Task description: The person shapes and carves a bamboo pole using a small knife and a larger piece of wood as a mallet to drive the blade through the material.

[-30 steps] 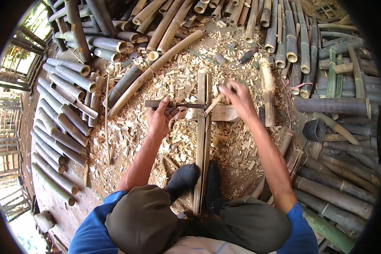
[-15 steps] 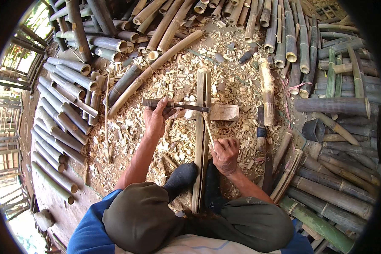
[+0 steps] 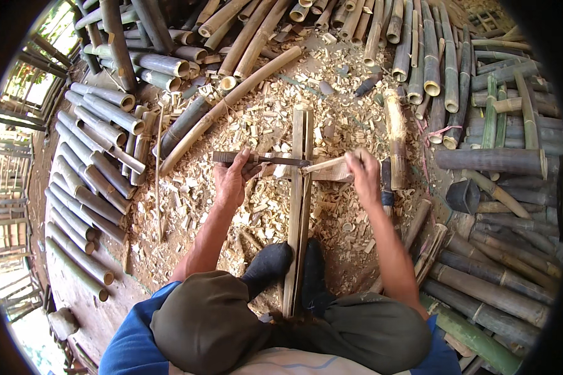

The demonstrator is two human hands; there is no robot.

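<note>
From the head view, the left hand [image 3: 233, 181] is clamped on the handle of a knife [image 3: 263, 159] lying across the split bamboo [image 3: 300, 206] pinned between the feet. The right hand [image 3: 364, 175] grips a short stick [image 3: 326, 164] by the blade. A glancing strike could likely jolt the blade toward the left fingers. The blade's edge is hard to make out among the shavings [image 3: 256, 125].
</note>
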